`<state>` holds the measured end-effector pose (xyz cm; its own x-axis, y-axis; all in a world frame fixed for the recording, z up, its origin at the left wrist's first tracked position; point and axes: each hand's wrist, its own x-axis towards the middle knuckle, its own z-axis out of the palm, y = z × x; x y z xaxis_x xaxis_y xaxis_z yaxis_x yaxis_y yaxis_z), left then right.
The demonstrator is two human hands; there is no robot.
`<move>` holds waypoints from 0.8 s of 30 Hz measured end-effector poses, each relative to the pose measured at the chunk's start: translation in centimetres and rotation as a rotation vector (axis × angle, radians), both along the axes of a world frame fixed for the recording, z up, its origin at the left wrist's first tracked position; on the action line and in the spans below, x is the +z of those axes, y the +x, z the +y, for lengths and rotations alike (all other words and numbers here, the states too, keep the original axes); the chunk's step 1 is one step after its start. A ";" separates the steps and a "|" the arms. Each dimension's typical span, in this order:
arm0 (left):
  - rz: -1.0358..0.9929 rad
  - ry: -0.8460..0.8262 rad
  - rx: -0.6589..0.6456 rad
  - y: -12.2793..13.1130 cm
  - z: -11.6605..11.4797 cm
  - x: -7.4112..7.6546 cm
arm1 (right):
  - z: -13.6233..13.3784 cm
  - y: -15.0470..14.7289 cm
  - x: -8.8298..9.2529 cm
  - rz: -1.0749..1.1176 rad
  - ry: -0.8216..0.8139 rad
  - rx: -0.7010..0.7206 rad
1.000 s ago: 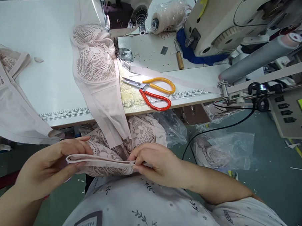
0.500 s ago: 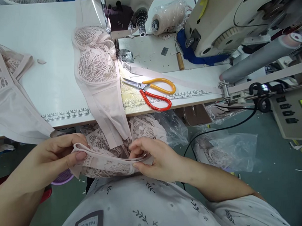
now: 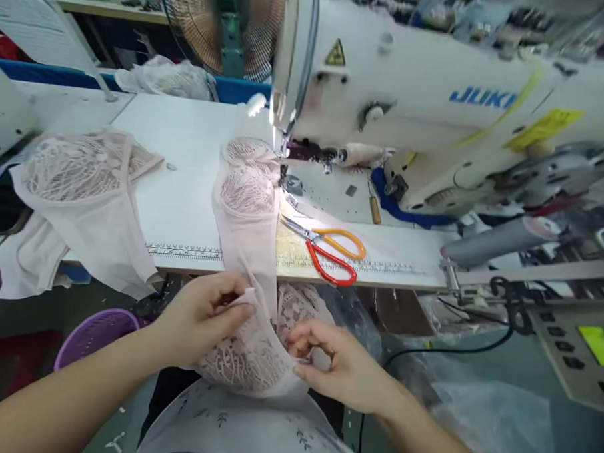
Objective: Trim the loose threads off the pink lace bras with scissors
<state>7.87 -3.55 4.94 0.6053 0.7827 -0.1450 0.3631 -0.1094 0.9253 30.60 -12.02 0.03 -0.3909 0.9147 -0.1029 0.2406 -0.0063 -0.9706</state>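
Note:
A pale pink lace bra (image 3: 252, 359) is stretched between my hands, just in front of the table edge and above my lap. My left hand (image 3: 200, 318) pinches its upper edge between thumb and fingers. On the other side my right hand (image 3: 338, 358) grips the edge with thumb and fingertips. Another pale pink lace bra (image 3: 248, 192) lies on the table with its side at the sewing machine's needle area, its band hanging over the front edge. Scissors (image 3: 327, 245) with one orange and one red handle rest right of it.
The sewing machine (image 3: 406, 95) stands at the right, with a fan (image 3: 258, 28) behind. More lace garments (image 3: 90, 189) lie at the left of the table. A purple basket (image 3: 94, 332) is below left. A control box (image 3: 582, 354) sits at right; a wooden-handled tool (image 3: 374, 206) lies near the needle.
The camera view has tilted up, showing more of the machine and the fan. My left hand has raised its side of the bra; the lace cup now faces more toward me.

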 end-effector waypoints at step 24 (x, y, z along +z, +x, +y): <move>-0.123 -0.178 -0.226 1.6 -0.4 -0.2 | 5.7 -1.0 4.3 0.026 0.705 0.094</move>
